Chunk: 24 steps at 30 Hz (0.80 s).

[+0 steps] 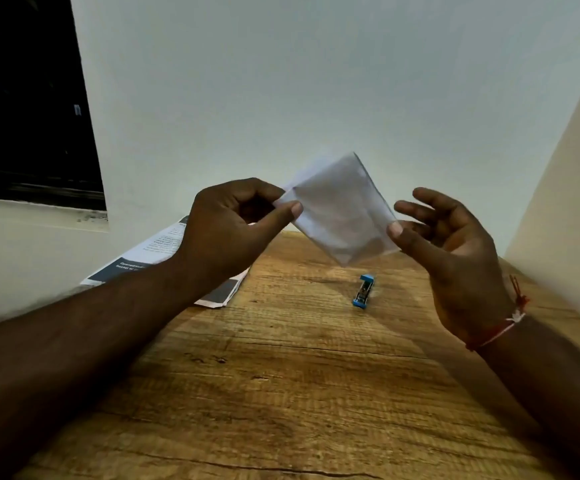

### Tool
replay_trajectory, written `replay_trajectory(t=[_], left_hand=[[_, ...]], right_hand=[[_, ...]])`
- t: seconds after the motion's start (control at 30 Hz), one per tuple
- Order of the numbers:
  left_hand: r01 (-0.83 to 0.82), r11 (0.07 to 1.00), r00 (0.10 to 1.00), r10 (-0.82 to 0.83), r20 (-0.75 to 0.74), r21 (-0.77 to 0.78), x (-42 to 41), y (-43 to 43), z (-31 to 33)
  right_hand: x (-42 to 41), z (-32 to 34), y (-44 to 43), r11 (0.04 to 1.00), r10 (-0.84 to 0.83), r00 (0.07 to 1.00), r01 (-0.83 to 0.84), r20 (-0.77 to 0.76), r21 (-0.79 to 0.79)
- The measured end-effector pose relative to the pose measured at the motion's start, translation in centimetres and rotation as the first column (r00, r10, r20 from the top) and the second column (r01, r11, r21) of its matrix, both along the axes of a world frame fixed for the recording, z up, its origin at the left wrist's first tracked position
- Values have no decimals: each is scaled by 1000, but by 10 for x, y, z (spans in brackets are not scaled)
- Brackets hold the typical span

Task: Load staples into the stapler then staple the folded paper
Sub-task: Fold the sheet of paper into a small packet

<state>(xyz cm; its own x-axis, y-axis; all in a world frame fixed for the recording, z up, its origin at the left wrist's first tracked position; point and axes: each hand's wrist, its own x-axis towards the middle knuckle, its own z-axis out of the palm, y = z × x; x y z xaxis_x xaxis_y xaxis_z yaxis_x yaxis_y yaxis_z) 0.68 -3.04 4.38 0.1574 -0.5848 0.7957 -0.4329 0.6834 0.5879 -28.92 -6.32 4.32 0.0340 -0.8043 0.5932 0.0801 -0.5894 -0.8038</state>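
A folded white paper [340, 209] is held up in the air above the wooden table [281, 375], tilted like a diamond. My left hand [233, 230] pinches its left corner between thumb and forefinger. My right hand [454, 251] is at the paper's right edge, thumb tip touching it, with the other fingers spread and straight behind. A small blue stapler [363, 292] lies on the table below the paper, apart from both hands.
A printed sheet with dark blocks [163, 251] lies at the table's left edge, partly under my left forearm. A white wall rises behind the table and a beige wall stands close on the right. A dark window sits at the upper left.
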Motion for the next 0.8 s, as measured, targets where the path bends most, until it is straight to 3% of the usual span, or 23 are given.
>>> replay_trajectory(t=[0.1,0.2,0.3,0.43,0.8], left_hand=[[-25,964,951,105,291,-264,0,4,5],[3,941,902,144,408,-338,0,6,6],[21,950,869,137,475,-312,-1,5,2],[69,978,840,49,540,-197,2,3,1],[75,995,858,-32,513,-63,-8,6,-4]], right_hand=[[4,2,10,968,-198,961,160,-195,-196],[8,0,14,930,-277,909,172,-311,-325],[10,-5,14,927,-323,874,216,-364,-306],[12,-9,12,953,-245,906,160,-345,-255],[14,-10,13,947,-209,907,94,-365,-307]])
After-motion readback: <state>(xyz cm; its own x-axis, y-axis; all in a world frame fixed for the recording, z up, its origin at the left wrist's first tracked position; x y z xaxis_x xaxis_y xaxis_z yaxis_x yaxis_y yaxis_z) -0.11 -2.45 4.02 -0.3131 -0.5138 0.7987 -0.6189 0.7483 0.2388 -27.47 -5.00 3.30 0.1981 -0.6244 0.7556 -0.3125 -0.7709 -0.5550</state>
